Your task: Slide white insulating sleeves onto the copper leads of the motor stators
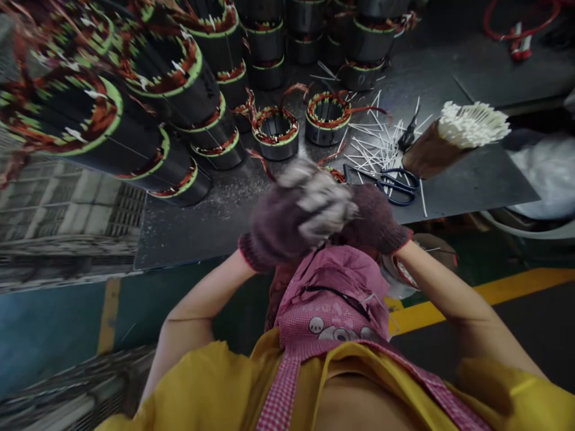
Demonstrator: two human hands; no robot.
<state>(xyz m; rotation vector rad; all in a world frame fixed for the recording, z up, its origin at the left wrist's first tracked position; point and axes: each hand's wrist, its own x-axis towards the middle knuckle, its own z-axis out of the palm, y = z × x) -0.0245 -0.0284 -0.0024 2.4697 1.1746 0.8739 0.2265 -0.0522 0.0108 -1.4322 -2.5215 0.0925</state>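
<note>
Both hands wear purple knitted gloves and meet at the front edge of the bench. My left hand (299, 212) lies in front, its pale grey glove fingers curled and blurred; whatever they close on is hidden. Behind it, my right hand (375, 218) shows only its back and cuff, with its fingers covered. Just beyond the hands, part of a wound stator core (335, 174) with copper wire peeks out. Two short stator cores, one (276, 134) at left and another (327, 120) at right, stand upright farther back. Black-handled scissors (399, 185) lie beside my right hand.
Stacked stator cores (175, 143) crowd the left and back of the dark bench (179, 233). Loose white ties (375, 146) are scattered near a brown holder (426, 152) packed with more. A red cable (521, 36) lies at back right. A white bag (548, 173) sits right.
</note>
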